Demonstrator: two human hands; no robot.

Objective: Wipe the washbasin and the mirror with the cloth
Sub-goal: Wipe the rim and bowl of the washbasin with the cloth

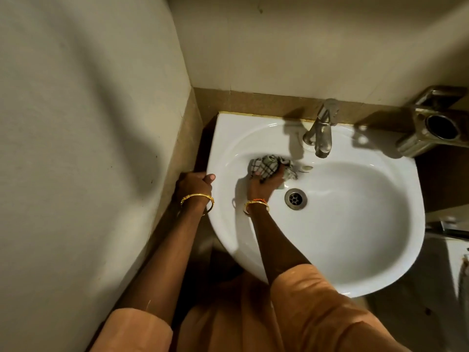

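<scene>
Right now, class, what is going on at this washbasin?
A person is wiping the white washbasin with a checked cloth. The right hand grips the bunched cloth and presses it inside the bowl, between the tap and the drain. The left hand holds the basin's left rim. No mirror is in view.

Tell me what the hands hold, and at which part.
Right hand grips the bunched checked cloth from its near side; left hand holds the washbasin at its left rim.

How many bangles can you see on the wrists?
2 gold bangles: one on the left wrist, by the washbasin's left rim, and one on the right wrist, over the bowl near the drain. An orange thread beside the right one may hide more.
</scene>
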